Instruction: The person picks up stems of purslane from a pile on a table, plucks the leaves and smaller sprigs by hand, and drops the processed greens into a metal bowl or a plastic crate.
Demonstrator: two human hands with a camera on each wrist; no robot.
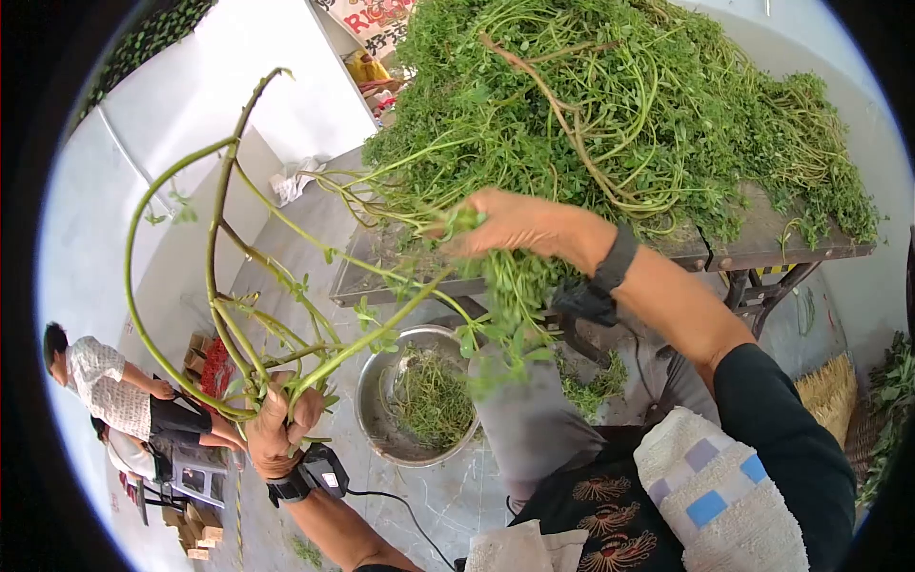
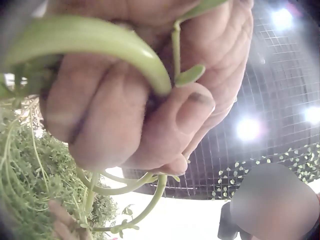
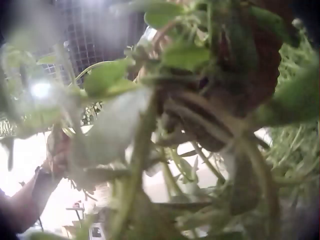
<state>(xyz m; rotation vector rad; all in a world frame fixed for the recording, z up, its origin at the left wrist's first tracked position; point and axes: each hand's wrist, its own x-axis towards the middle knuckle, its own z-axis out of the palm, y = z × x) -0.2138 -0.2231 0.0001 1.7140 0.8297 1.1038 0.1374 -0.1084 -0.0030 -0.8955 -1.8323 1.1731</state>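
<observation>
My left hand (image 1: 283, 421) grips the base of several thick leafy green stems (image 1: 221, 195), which arch up and away from it in the head view. In the left wrist view, its fingers (image 2: 107, 115) and thumb are curled round a smooth stem (image 2: 95, 40). My right hand (image 1: 524, 227) holds a bunch of leafy sprigs (image 1: 515, 296), slightly blurred, in front of a big heap of the same greens (image 1: 572, 124). Leaves (image 3: 185, 57) cover much of the right wrist view and hide most of that hand's fingers.
The heap lies on a dark wooden table (image 1: 381, 272). Below stands a round metal basin (image 1: 367, 419) with cut greens (image 1: 429, 396) inside. More greens (image 1: 596, 386) lie on the floor. A straw broom (image 1: 827, 393) is at right; a person (image 1: 119, 386) sits at far left.
</observation>
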